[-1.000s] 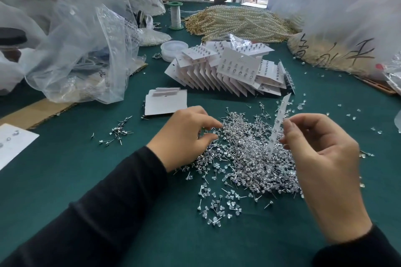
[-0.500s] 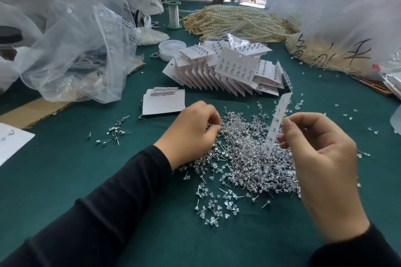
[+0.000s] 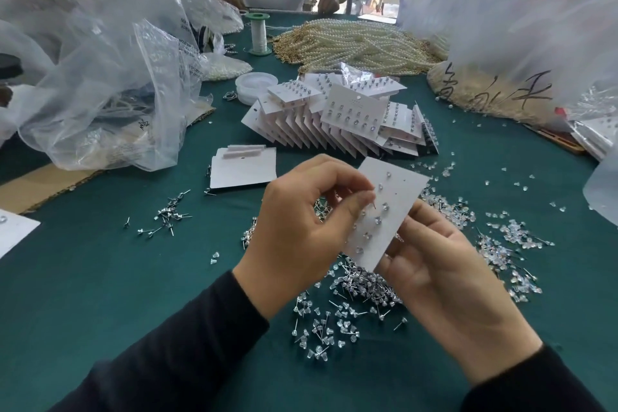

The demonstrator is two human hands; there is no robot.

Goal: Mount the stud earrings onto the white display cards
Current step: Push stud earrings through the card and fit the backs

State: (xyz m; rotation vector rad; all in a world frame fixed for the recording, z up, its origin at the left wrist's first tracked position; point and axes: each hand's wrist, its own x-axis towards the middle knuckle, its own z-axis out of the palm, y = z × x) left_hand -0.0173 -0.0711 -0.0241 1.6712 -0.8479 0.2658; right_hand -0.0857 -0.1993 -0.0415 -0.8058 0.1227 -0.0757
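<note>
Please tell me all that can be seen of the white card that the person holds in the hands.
The white rectangular display card looks like thin, flat cardboard. Several small clear pieces sit on its face; a few small holes look empty. It is held tilted above the pile of loose stud earrings. The right hand grips its lower edge; the left hand pinches a thin stud at its face.

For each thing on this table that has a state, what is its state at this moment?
right hand: holds the white display card tilted, partly filled.
left hand: pinches one stud earring, its pin at that card.
loose stud earrings: heaped on the green cloth.
filled cards: fanned in a row.
blank cards: stacked flat.
thread spool: upright.
</note>
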